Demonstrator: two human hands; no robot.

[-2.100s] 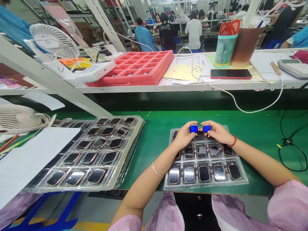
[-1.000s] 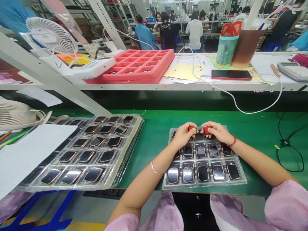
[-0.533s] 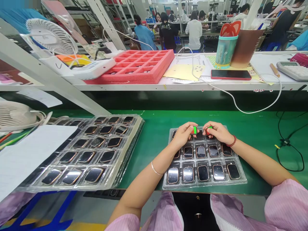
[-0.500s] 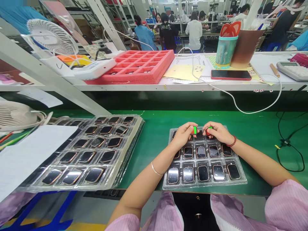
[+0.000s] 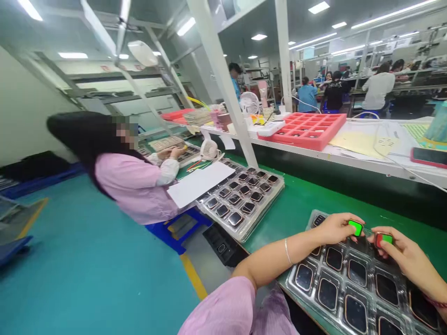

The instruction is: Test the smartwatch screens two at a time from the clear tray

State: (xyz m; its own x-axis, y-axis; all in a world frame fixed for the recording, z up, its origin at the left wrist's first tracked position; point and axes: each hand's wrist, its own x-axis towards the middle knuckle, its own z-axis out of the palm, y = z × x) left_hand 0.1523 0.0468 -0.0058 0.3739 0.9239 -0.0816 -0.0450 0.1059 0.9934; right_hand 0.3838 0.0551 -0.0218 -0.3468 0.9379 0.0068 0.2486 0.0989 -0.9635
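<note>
Between its thumb and fingers, my left hand [image 5: 340,228] grips a smartwatch [image 5: 355,228] whose screen glows green. My right hand [image 5: 407,249] pinches a second smartwatch [image 5: 383,240]; its screen is part red, part green, with the thumb lying over it. Both are held a little above the far part of a clear plastic tray [image 5: 340,298]. Dark-screened watch faces [image 5: 357,272] sit in the compartments of that tray. The undersides of both held watches are hidden by fingers.
Left on the green bench [image 5: 300,195] is a stack of clear trays [image 5: 258,218] with more watches and a white sheet [image 5: 202,184]. A co-worker [image 5: 136,177] sits beyond it. Above runs a shelf [image 5: 366,160] carrying a red foam tray [image 5: 310,135], papers and a phone [image 5: 429,157].
The view has swung left, so the co-worker and floor now show. The left watch's screen went from red and green to all green. Both hands still hold their watches.
</note>
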